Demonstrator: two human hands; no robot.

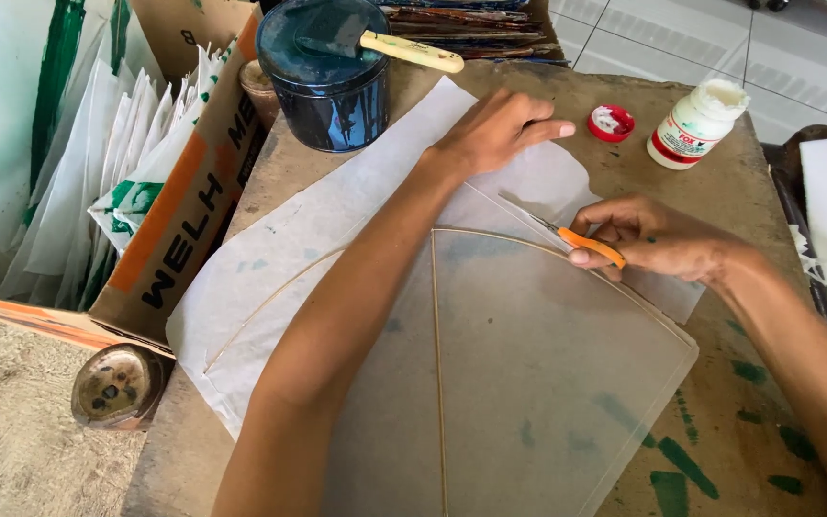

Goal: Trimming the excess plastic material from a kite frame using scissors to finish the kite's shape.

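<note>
Bare bench lies open to the right of the paper, between the right hand and the glue bottle. The paint tin blocks the far edge, and the cardboard box walls the left side.

The scene is evenly lit by soft daylight — no harsh glare is seen. Only faint shadows are cast under the forearms. Focus is held sharp at the centre; slight wide-angle stretching is noticed toward the edges.

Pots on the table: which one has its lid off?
The white glue bottle is open; its red cap lies beside it. The dark blue tin is covered, a brush resting on top.
</note>
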